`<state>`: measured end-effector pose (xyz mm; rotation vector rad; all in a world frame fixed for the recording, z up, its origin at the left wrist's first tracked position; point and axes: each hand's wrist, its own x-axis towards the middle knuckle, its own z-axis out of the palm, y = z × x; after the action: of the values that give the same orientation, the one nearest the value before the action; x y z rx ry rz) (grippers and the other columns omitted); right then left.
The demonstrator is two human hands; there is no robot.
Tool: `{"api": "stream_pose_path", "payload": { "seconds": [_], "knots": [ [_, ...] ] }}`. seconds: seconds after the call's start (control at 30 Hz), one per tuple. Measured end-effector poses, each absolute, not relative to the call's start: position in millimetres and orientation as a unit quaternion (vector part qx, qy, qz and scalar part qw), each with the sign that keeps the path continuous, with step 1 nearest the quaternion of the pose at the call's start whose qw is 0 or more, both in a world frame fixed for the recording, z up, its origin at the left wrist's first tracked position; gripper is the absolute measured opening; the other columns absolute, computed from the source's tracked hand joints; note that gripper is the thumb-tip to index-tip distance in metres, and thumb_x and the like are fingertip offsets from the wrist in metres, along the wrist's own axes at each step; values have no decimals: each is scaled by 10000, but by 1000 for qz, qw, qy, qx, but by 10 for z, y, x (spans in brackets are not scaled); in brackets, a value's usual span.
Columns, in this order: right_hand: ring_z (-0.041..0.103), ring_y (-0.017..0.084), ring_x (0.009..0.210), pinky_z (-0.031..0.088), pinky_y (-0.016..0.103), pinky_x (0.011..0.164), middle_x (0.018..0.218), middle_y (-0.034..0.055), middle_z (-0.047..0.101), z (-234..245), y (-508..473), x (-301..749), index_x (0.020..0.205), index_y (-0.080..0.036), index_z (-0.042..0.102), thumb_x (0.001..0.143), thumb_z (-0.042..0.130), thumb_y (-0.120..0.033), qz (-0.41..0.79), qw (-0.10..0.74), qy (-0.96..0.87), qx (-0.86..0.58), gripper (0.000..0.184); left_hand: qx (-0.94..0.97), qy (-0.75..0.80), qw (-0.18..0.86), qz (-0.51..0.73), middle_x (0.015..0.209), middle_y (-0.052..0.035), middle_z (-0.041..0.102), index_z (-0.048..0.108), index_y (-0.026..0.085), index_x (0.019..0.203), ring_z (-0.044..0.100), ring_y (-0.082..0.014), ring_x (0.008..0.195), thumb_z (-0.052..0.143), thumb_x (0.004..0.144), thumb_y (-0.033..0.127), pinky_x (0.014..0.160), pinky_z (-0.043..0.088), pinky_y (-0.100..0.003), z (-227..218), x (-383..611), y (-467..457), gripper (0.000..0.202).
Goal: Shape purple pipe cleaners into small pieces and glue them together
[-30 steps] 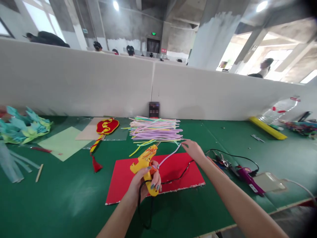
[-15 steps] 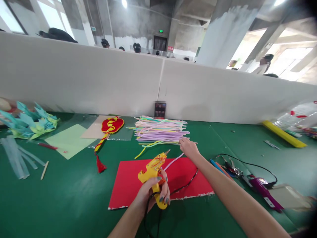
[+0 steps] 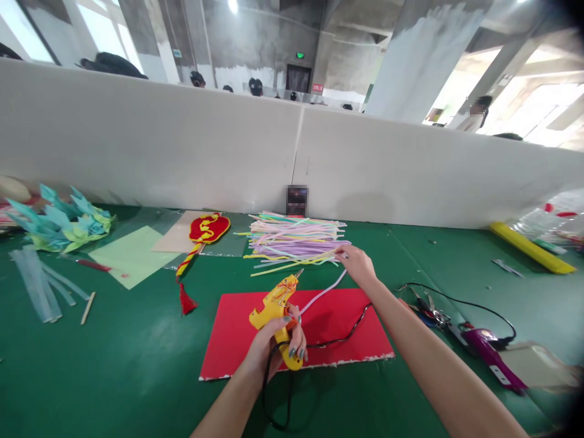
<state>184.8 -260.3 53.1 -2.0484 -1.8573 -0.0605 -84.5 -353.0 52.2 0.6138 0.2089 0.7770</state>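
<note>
A yellow hot glue gun [image 3: 277,298] is gripped in my left hand [image 3: 269,340], its metal nozzle pointing up and to the right. From the same hand a light purple pipe cleaner [image 3: 319,296] curves up toward my right wrist. My right hand [image 3: 359,263] is closed in a pinch at the right end of a pile of pastel pipe cleaners [image 3: 292,237], on a strand end partly hidden by the fingers. Under the glue gun lies a red board [image 3: 237,328] with a ragged white front edge; the gun's black cord [image 3: 337,342] crosses it.
To the left are a red-and-yellow fan ornament [image 3: 210,229] with tassel, green paper [image 3: 132,255], blue paper flowers [image 3: 68,225] and glue sticks [image 3: 34,286]. At right lie pliers [image 3: 433,313], a purple tool [image 3: 490,356] and a yellow bar [image 3: 531,248]. A white partition [image 3: 182,146] stands behind.
My right hand has shifted slightly right and up along the pile's end. Yellow and pale strands at the pile's front edge have moved. My left hand and the glue gun have shifted slightly left.
</note>
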Motion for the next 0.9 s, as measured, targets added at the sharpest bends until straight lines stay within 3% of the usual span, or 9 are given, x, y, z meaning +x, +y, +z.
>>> {"api": "stream_pose_path", "payload": {
  "seconds": [0.17, 0.37, 0.5, 0.67, 0.77, 0.9],
  "knots": [
    [560, 170, 940, 412, 244, 744, 1011, -20, 657, 698, -2611, 1948, 909, -276, 653, 807, 491, -294, -7, 199, -671, -714, 192, 278, 116, 868, 395, 454, 30, 471, 457, 161, 833, 477, -135, 465, 435, 803, 307, 520, 389, -260, 542, -836, -3549, 151],
    [601, 171, 734, 368, 226, 557, 851, -26, 687, 821, -2833, 2375, 868, -291, 653, 793, 489, -363, -22, 167, -610, -774, 194, 249, 128, 861, 425, 469, 29, 464, 469, 161, 821, 469, -134, 472, 432, 799, 291, 532, 402, -272, 597, -830, -3575, 137],
    [589, 177, 738, 371, 243, 585, 937, 34, 660, 734, -3085, 2652, 974, -243, 596, 845, 383, -334, -135, 259, -542, -788, 266, 243, 135, 864, 420, 474, 27, 461, 480, 159, 826, 463, -136, 483, 426, 808, 279, 545, 418, -289, 614, -844, -3585, 132],
    [573, 210, 726, 394, 286, 612, 936, 128, 624, 523, -3218, 2787, 989, -160, 538, 855, 320, -383, -171, 347, -484, -785, 340, 251, 119, 861, 425, 584, -9, 545, 502, 151, 900, 541, -168, 621, 461, 790, 257, 658, 436, -327, 695, -845, -3577, 159],
    [580, 223, 695, 400, 293, 587, 837, 129, 633, 441, -3195, 2713, 885, -160, 546, 842, 315, -476, -128, 369, -472, -790, 394, 262, 114, 851, 440, 789, -52, 615, 502, 159, 1017, 584, -205, 811, 482, 757, 177, 760, 420, -343, 842, -817, -3513, 261],
    [526, 154, 451, 402, 264, 502, 617, 58, 623, 501, -3119, 2347, 713, -192, 528, 812, 338, -566, -5, 452, -432, -781, 430, 335, 142, 824, 433, 942, -91, 622, 529, 173, 1025, 586, -242, 925, 523, 792, 217, 791, 423, -361, 1106, -737, -3324, 237]
  ]
}}
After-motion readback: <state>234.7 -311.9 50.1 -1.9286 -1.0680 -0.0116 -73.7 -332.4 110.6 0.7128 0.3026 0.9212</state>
